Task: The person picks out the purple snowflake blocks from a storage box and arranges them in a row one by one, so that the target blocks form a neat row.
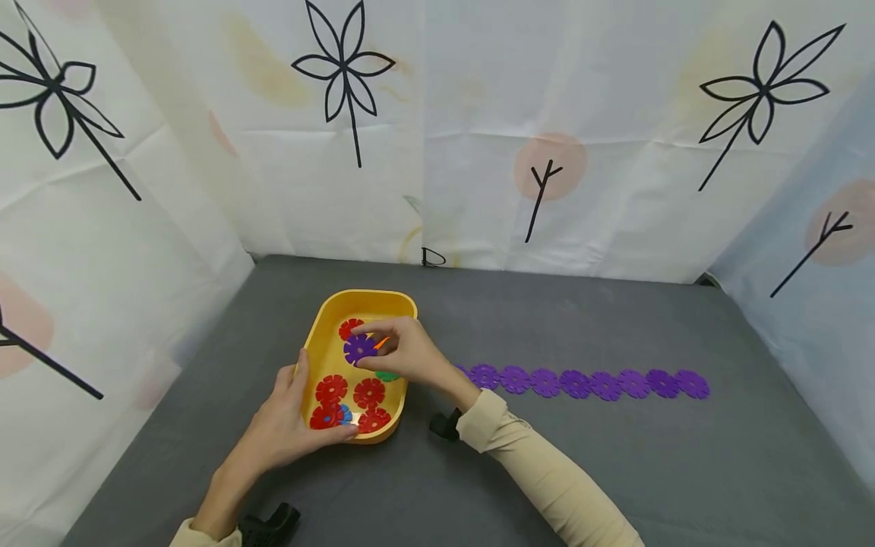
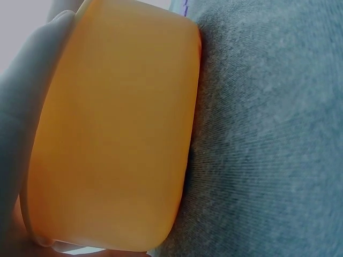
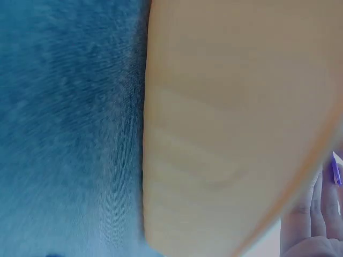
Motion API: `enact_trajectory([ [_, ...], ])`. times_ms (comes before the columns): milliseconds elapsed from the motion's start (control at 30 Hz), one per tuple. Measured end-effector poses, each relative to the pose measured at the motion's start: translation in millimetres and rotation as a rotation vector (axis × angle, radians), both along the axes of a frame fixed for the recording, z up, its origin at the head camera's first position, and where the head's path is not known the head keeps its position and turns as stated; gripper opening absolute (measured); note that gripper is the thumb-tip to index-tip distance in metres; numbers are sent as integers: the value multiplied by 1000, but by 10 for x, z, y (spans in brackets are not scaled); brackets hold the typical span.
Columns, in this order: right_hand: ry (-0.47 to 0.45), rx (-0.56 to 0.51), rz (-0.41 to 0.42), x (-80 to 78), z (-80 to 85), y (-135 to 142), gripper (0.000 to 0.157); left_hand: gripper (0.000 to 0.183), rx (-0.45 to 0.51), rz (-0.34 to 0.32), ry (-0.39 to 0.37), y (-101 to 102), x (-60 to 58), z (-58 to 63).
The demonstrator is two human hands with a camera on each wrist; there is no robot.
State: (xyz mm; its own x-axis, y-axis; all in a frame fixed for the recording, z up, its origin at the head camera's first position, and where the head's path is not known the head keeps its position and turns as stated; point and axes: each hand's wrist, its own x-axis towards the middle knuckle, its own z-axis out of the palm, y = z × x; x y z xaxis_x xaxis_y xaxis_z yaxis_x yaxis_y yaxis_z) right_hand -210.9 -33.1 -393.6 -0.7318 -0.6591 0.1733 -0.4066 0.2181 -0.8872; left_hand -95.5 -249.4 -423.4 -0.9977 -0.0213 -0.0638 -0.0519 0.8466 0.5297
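My left hand (image 1: 290,414) grips the yellow plastic bin (image 1: 403,304) at its left and near sides, thumb along the near rim. In the left wrist view the bin's outer wall (image 2: 118,128) fills the middle, with fingers along its edge. Over the bin, my right hand (image 1: 403,353) pinches a purple flower-shaped disc (image 1: 359,349) between thumb and fingers. Inside lie several red flower discs (image 1: 369,393), a blue one (image 1: 345,415) partly covered, and a green one (image 1: 387,376). An orange piece (image 1: 381,343) shows beside the right fingers, mostly hidden.
To the right of the bin, a row of several purple flower discs (image 1: 575,384) stretches across the grey cloth-covered table (image 1: 547,319). My right forearm hides the row's left end. White printed curtains (image 1: 465,190) hang around the table's back and sides.
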Motion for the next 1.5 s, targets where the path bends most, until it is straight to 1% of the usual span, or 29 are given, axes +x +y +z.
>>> enact_trajectory([
  [167, 13, 20, 10, 56, 49, 168, 44, 141, 1, 11, -8, -14, -7, 4],
  [367, -8, 33, 8, 38, -24, 489, 44, 142, -2, 21, -18, -17, -18, 4],
  [500, -20, 40, -17, 42, -70, 777, 44, 141, -3, 27, -17, -21, -18, -5],
  [633, -19, 82, -57, 60, -107, 1099, 44, 141, 1, 29, -12, -26, -14, -14],
  [833, -10, 136, -124, 39, -211, 1670, 44, 141, 0, 32, -14, -30, -5, -14],
  [933, -9, 160, -168, 43, -257, 1984, 45, 141, 5, 33, -23, -29, -2, -11],
  [1067, -11, 199, -256, 90, -279, 2369, 46, 141, 9, 35, -33, -26, -6, -5],
  [1333, 1, 319, -482, 164, -227, 3023, 51, 141, 12, 36, -23, -19, -11, 8],
  [1433, -4, 355, -546, 179, -216, 3243, 54, 140, 13, 36, -23, -14, -7, 7],
  [1500, 3, 367, -574, 185, -210, 3385, 55, 140, 16, 35, -21, -11, -1, 3],
])
